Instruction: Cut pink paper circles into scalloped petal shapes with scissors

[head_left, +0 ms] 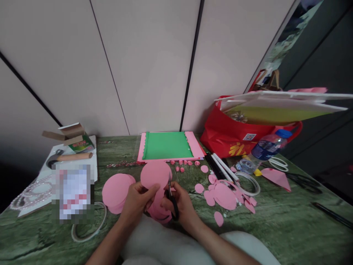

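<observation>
My left hand pinches a round pink paper disc and holds it upright over the green table. My right hand grips black-handled scissors, whose blades point up into the disc's right edge. Under both hands lies a heap of pink paper offcuts. Just left of my left hand a stack of pink paper circles lies flat.
Green and pink sheets lie at the back. Pink scraps, white pens and tape rings sit at right, by a red bag and a water bottle. A box and hammer sit left.
</observation>
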`<state>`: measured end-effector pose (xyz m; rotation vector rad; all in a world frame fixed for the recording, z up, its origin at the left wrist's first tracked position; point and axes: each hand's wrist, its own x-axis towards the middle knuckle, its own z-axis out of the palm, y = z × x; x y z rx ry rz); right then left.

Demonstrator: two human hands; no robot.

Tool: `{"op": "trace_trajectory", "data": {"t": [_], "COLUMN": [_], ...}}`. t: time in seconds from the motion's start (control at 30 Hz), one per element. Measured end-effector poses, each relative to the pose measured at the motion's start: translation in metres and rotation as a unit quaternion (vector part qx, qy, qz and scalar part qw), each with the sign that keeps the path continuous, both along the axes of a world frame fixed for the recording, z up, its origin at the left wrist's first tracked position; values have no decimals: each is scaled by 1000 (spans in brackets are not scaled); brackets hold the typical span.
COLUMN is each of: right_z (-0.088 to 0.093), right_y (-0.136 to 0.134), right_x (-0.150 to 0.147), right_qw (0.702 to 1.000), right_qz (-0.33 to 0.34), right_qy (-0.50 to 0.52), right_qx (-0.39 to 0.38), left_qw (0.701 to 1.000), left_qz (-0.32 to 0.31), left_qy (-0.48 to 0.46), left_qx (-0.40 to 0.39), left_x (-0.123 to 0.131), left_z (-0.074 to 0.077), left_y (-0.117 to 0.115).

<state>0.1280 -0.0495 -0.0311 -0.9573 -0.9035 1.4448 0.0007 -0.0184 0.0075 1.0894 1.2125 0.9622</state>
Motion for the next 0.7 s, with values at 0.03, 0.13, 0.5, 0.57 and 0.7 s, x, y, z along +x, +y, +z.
{"op": "trace_trajectory", "data": {"t": [0.03,0.13,0.5,0.57,0.7], "right_z": [-1,0,1,3,7], "right_y": [0,0,-4,-5,-5], "right_x": [0,0,1,0,-3], "right_qw": [1000,1000,999,1000,999], "right_qz": [-1,1,23,25,25], "right_qy": [-6,-22,-19,-14,-16], "right_qx": [-4,-4,12,9,13], "left_qw": [1000,1000,997,997,999], "left_qz": [1,5,-40,-39,-32], "left_qy": [-5,-18,-71,-60,-5], "left_qx": [2,14,4,3,9], "left_x": [0,-1,2,2,2], "left_z": [0,0,4,5,5], "left_y": [0,0,-1,-1,-2]}}
